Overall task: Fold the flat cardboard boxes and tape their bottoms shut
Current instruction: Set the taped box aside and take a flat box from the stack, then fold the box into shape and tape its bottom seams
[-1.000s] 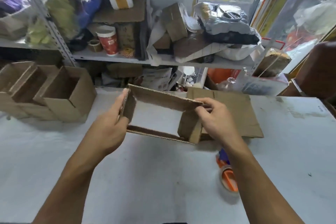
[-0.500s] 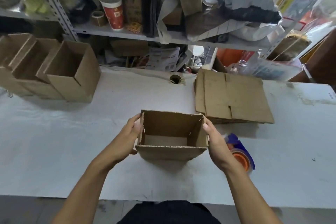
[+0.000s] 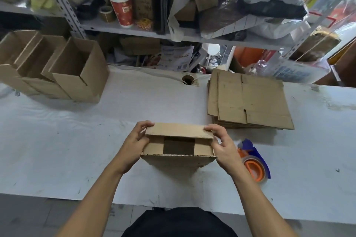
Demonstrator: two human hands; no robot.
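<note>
A small brown cardboard box [image 3: 178, 132] stands on the white table [image 3: 96, 140] in front of me. Its two side flaps lie folded in and its far flap is bent down over them, with a dark gap left in the middle. My left hand [image 3: 134, 140] grips the box's left end, fingers curled over the far flap. My right hand [image 3: 221, 144] grips the right end the same way. A stack of flat cardboard boxes [image 3: 248, 102] lies at the back right. An orange and blue tape dispenser [image 3: 254, 161] rests just right of my right wrist.
Three folded open boxes [image 3: 57, 69] stand in a row at the back left. A cluttered metal shelf [image 3: 154, 32] with a red cup [image 3: 122, 5] and bags rises behind the table. A round hole [image 3: 187, 79] pierces the tabletop. The table's near edge runs below my forearms.
The box came down from mid-air onto the table near me. Its side flaps went in and the far flap is now folded down under my fingers. The view tilted downward.
</note>
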